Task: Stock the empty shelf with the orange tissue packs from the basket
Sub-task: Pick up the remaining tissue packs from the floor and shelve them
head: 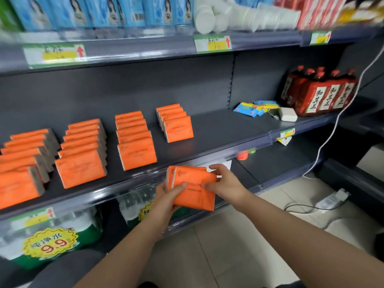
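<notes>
Both hands hold a small stack of orange tissue packs [194, 189] in front of the dark shelf's front edge [145, 175]. My left hand [166, 197] grips the stack's left side with the thumb on its face. My right hand [225, 180] grips its right edge, fingers curled behind. On the shelf stand several rows of orange packs: a far-left row [20, 163], a second row [82, 152], a third row [136, 140] and a shorter fourth row [176, 123]. The basket is out of view.
Bare shelf surface [224, 129] lies right of the fourth row. Further right are blue-yellow sachets [254, 108], a white charger [287, 114] and a pack of red bottles [318, 94]. Blue packs and white cups fill the shelf above. Bottled water sits below. A white cable hangs at the right.
</notes>
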